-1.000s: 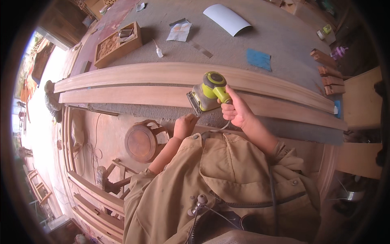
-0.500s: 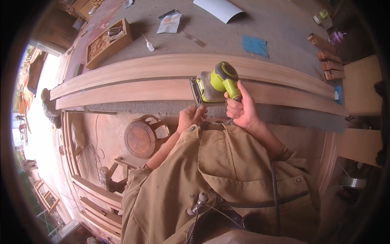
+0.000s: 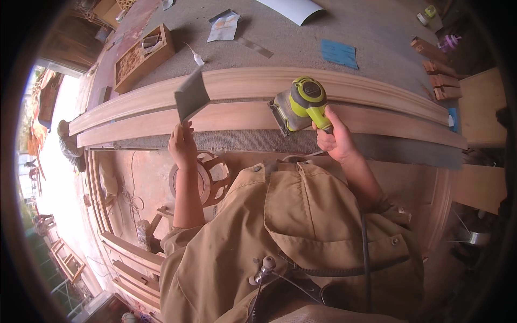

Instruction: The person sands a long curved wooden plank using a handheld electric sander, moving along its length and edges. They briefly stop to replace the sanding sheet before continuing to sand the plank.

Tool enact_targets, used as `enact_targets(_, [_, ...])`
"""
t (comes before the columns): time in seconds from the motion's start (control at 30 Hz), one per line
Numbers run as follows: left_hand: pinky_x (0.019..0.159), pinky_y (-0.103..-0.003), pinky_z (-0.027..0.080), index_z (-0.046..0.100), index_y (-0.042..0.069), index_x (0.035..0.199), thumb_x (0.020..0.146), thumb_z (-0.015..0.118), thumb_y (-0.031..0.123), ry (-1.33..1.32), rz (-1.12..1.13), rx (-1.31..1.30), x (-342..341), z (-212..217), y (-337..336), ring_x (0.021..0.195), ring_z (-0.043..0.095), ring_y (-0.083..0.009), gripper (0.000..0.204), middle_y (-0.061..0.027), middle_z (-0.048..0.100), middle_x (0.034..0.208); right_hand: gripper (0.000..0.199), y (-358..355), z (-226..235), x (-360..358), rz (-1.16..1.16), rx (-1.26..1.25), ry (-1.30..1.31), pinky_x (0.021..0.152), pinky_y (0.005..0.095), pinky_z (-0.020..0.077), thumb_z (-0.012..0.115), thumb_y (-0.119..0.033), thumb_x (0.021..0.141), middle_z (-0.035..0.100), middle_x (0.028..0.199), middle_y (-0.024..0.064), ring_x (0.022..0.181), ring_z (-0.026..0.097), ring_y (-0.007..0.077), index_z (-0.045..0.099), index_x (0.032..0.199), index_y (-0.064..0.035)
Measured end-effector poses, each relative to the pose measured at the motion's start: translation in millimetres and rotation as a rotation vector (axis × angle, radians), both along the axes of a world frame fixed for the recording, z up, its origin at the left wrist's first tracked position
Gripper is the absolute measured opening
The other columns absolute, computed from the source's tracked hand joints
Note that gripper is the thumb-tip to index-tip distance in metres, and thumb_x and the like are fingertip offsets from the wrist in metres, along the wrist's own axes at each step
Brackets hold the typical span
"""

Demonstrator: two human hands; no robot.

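Note:
My left hand (image 3: 183,145) is closed on the lower edge of a folded grey sheet of sandpaper (image 3: 192,97), which stands up in front of the two wooden boards. My right hand (image 3: 336,137) grips the handle of a green and grey electric sander (image 3: 305,101). The sander is tilted, its flat pad edge and clamp turned to the left, and it is held above the boards. Beneath it lie a plain reddish board (image 3: 237,115) and, farther off, a moulded board (image 3: 242,82), both long and running across the bench.
On the grey bench lie a wooden box (image 3: 168,51), a small white bottle (image 3: 198,58), worn sandpaper (image 3: 224,27), a blue sheet (image 3: 339,53) and a white sheet (image 3: 293,9). Wood blocks (image 3: 442,81) stand at the right. A round stool (image 3: 212,180) is below the bench edge.
My left hand has left the sander's edge and moved left, with the grey sandpaper now raised in it. The sander has shifted right and turned a little in my right hand.

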State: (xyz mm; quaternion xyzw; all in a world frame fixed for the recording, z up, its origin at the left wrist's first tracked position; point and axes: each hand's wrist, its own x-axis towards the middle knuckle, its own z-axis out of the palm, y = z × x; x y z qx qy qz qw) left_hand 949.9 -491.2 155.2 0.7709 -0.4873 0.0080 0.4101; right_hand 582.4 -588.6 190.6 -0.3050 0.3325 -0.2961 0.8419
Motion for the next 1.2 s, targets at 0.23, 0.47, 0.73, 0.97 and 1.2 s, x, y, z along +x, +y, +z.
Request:
enact_targets(0.23, [0.067,-0.033,0.052,0.064,0.008,0.113,0.069,0.054,-0.010,-0.523,-0.561,-0.207,-55.0,41.4,0.2,0.080,0.065,-0.0238,0.048,-0.0085,0.067,0.096,0.048,6.4,-40.2,-10.2,0.086,-0.097,0.165,0.037,0.0205,0.0241,0.040,-0.049,0.096,0.041,0.054,-0.0020,0.037,0.029,0.0040,0.055,0.095,-0.0030])
enact_targets(0.47, [0.063,-0.028,0.053,0.061,0.013,0.120,0.067,0.063,0.009,-0.567,-0.982,-0.187,-103.6,54.0,-26.0,0.075,0.063,-0.0168,0.053,-0.0020,0.065,0.099,0.049,30.7,-5.1,-28.9,-0.402,-0.419,0.478,0.063,0.0234,0.0468,0.048,-0.048,0.094,0.063,0.082,0.0064,0.071,0.059,0.0124,0.058,0.112,-0.0038])
enact_targets(0.73, [0.069,-0.032,0.052,0.050,0.010,0.131,0.075,0.056,0.015,-0.446,-1.652,0.185,-188.9,15.1,-18.3,0.080,0.063,-0.0228,0.056,-0.0064,0.063,0.095,0.043,135.3,-39.4,-143.9,-0.239,0.333,-0.064,0.041,0.0243,0.0350,0.048,-0.042,0.094,0.061,0.065,0.0085,0.043,0.047,0.0149,0.063,0.086,-0.0017])
enact_targets(0.97, [0.076,-0.035,0.050,0.056,0.005,0.116,0.073,0.059,0.006,-0.474,-1.796,0.202,-237.9,-5.5,-37.0,0.087,0.061,-0.0235,0.043,-0.0083,0.063,0.102,0.027,231.1,-168.7,-150.6,-0.396,0.508,0.140,0.043,0.0243,0.0315,0.062,-0.030,0.086,0.047,0.057,-0.0004,0.044,0.039,0.0087,0.063,0.077,-0.0046])
enact_targets(1.2, [0.086,-0.041,0.048,0.059,-0.001,0.108,0.089,0.060,0.014,-0.778,-1.201,-0.269,-205.1,19.7,-109.1,0.097,0.058,-0.0269,0.024,-0.0103,0.061,0.106,0.029,259.3,-343.7,-118.8,-0.867,0.494,1.144,0.045,0.0302,0.0443,0.055,-0.028,0.084,0.059,0.061,0.0073,0.047,0.056,0.0158,0.062,0.077,-0.0008])
